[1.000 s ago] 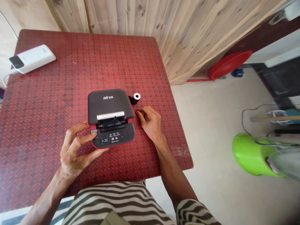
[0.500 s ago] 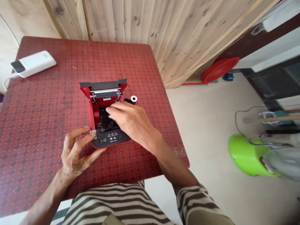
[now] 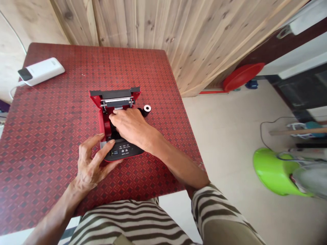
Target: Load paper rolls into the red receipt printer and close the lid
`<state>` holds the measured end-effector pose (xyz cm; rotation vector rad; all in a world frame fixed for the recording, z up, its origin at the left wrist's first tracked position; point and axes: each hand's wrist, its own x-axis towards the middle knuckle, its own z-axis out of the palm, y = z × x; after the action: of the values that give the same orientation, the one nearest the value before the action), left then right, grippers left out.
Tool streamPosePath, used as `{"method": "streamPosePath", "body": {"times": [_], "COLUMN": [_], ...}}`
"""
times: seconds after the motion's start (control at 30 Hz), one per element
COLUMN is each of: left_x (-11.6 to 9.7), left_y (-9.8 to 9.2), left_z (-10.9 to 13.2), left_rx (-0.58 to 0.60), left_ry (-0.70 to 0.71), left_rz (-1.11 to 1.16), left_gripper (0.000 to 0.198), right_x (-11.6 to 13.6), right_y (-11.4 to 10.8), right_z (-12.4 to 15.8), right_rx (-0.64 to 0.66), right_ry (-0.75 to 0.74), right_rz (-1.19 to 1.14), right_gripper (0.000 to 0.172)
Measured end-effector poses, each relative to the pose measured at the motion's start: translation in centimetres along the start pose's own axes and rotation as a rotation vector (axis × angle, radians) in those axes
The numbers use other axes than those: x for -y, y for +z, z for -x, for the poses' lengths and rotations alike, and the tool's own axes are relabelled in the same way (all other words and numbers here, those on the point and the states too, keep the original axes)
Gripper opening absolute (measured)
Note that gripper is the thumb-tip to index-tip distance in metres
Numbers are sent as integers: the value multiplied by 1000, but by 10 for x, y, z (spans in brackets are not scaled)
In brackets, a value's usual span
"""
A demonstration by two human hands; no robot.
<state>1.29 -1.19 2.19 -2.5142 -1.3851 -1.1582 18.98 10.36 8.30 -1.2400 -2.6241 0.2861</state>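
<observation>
A small red and black printer [image 3: 122, 149] sits on the table with its lid [image 3: 117, 93] raised, showing a metal bar and a roller. My left hand [image 3: 89, 163] grips the printer's front left corner, fingers on top and thumb along the front edge. Bent down into the open compartment is my right hand [image 3: 130, 126], its fingers close together. Those fingertips are hidden, and so is whatever they press or hold. Just right of the printer lies a small black roll [image 3: 147, 109] with a white hollow core.
The table [image 3: 63, 112] has a red patterned top. A white power bank [image 3: 44, 71] with a cable lies at its far left. Behind rises a wooden plank wall [image 3: 153, 23]. On the floor to the right are a green tub [image 3: 270, 170] and a red basin [image 3: 242, 76].
My right hand has shifted slightly up and left, deeper over the compartment, hiding most of the black part inside. A finger of my left hand now lies further onto the printer's front panel.
</observation>
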Motion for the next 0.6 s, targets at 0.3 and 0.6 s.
{"method": "streamPosePath", "body": {"times": [0.3, 0.6], "left_x": [2, 3], "left_y": [1, 2], "left_z": [-1, -2], "left_rx": [6, 3], "left_ry": [0, 21], "left_rz": [11, 23], "left_gripper": [75, 72], "right_x": [-22, -50], "right_y": [-37, 50], "right_z": [78, 144], "right_rx": [-330, -447], "right_ry": [98, 501], "right_rz": [-537, -954], "right_gripper": [24, 25]}}
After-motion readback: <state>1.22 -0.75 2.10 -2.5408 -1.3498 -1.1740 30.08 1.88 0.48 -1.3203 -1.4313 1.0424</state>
